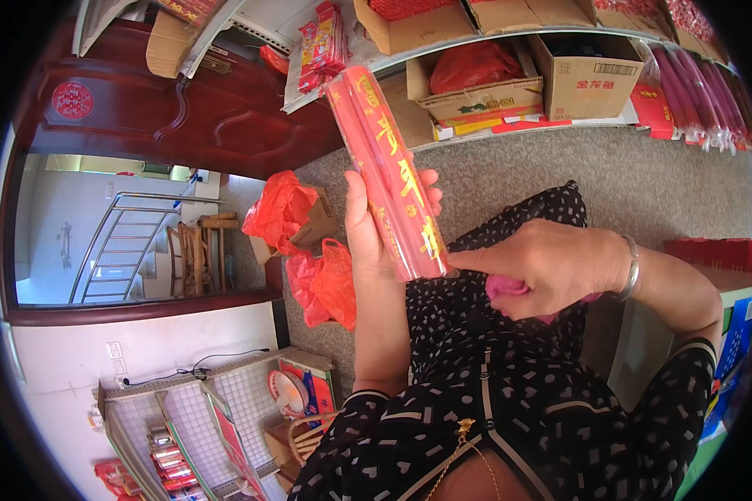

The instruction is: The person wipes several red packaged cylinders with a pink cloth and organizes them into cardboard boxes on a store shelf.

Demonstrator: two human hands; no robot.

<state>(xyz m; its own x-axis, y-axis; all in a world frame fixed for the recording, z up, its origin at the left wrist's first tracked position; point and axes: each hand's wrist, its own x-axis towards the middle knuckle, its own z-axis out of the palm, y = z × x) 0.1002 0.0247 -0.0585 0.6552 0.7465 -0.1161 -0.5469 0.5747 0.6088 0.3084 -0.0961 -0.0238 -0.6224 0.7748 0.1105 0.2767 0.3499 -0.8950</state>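
Note:
A long pack of red candles (385, 175), in clear film with gold writing, lies tilted across my left hand (366, 219). The thumb sits along its left side, and fingertips show past its right side. My right hand (539, 269) points its index finger at the pack's lower right end, at or very near the film. Its other fingers are curled around a pink cloth (507, 288), partly hidden by the hand. A silver bangle (630, 268) circles the right wrist.
Above, a shelf holds an open carton (476, 103) with a red bag, another carton (592, 84) and purple packs (695, 94). Red plastic bags (323, 282) rest on the floor at left near a dark red door (244, 100). A wire-backed rack (194, 426) stands lower left.

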